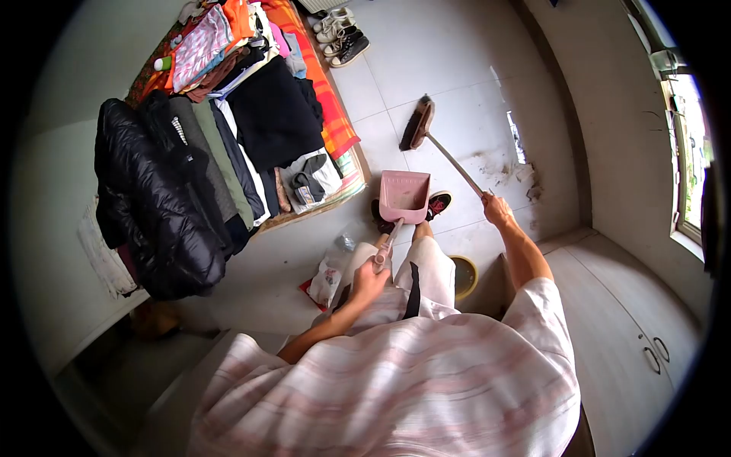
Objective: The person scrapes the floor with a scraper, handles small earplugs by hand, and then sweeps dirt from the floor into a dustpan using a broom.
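My left hand [370, 279] is closed around the handle of a pink dustpan [403, 196], held in front of my legs with its pan over my shoes [439, 206]. Out to the right, my right hand [499, 210] grips the end of a broom's stick. The broom [419, 124] has a brown head with dark bristles, which lies out ahead of the dustpan over the tiled floor. A gap of floor separates the bristles from the pan. Dark smudges of dirt [499, 169] mark the tiles beside the broom stick.
A bed with an orange-red cover [340, 131] at left bears piled clothes and a black puffer jacket [152, 202]. Sneakers [346, 47] stand beyond it. Near my legs are a round yellow-rimmed bin [474, 278] and plastic bags [326, 282]. A cabinet [601, 305] and window [689, 152] are at right.
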